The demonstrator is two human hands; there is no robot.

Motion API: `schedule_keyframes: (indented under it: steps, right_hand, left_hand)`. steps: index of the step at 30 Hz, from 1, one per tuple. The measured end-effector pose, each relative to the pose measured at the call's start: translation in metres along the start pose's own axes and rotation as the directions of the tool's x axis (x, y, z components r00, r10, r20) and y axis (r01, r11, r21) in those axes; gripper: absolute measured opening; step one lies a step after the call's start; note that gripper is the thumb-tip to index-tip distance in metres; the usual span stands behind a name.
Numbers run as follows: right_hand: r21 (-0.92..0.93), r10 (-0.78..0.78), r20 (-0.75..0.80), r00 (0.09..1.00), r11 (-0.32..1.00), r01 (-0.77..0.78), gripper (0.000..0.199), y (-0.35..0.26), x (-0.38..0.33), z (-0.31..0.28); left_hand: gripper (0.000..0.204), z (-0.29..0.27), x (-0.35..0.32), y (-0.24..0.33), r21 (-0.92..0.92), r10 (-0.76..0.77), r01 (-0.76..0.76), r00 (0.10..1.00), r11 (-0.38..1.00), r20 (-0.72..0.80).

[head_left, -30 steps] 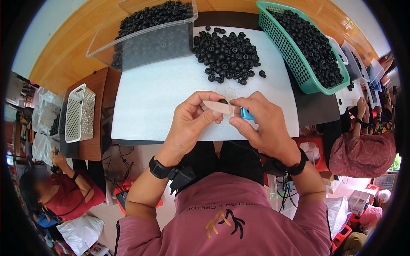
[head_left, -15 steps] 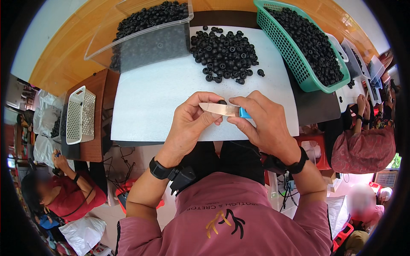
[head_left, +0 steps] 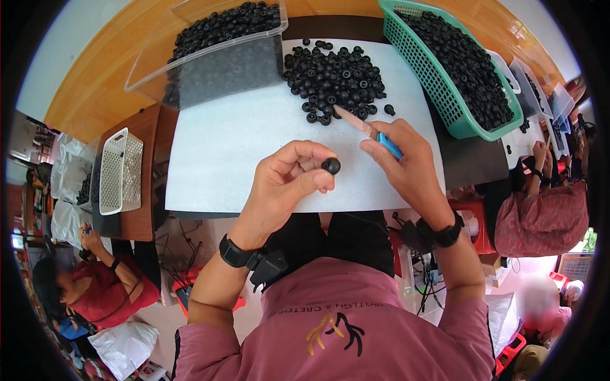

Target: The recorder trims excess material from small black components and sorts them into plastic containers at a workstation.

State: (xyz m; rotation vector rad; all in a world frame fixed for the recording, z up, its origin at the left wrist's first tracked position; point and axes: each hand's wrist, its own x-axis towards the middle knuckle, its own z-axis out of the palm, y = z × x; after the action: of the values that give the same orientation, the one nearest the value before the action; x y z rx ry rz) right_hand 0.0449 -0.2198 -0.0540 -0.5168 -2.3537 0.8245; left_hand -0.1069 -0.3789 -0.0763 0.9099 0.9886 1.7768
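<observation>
Left fingers (head_left: 307,184) pinch black ball (head_left: 331,166) | right fingers (head_left: 406,136) grip knife (head_left: 362,125) — gap between, inside edges of white board (head_left: 219,155)

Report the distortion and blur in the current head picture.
Head view: the orange-brown panel's outer edge bows strongly near the dark rim; head view: the knife and the held black ball have fairly clear outlines; head view: a round patch at lower right is heavily blurred.
</observation>
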Motion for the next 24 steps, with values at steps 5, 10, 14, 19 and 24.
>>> schedule_keyframes:
  steps: [5,10,14,19,24]
  right_hand:
    - [0.419,0.111,0.117,0.987,0.895,-0.15,0.021,-0.024,-0.002,0.005]
    - [0.527,0.19,0.284,0.94,0.788,-0.318,0.02,-0.029,0.0,0.008]
    - [0.503,0.215,0.347,0.913,0.779,-0.375,0.023,-0.028,0.001,0.007]
    - [0.482,0.292,0.376,0.879,0.749,-0.455,0.024,-0.028,0.002,0.005]
    - [0.597,0.369,0.372,0.852,0.607,-0.524,0.029,-0.018,-0.001,-0.004]
  left_hand:
    - [0.027,0.005,0.004,-0.003,0.045,-0.036,0.041,0.995,0.998,-0.091]
    - [0.027,0.006,0.005,-0.002,0.132,-0.041,0.056,0.993,0.99,-0.109]
    - [0.026,0.003,0.003,0.0,0.159,-0.043,0.058,0.994,0.986,-0.099]
    - [0.023,-0.005,0.008,0.014,0.091,-0.119,0.122,0.992,0.988,-0.033]
    - [0.026,-0.056,0.061,0.094,0.27,0.176,-0.117,0.962,0.956,-0.208]
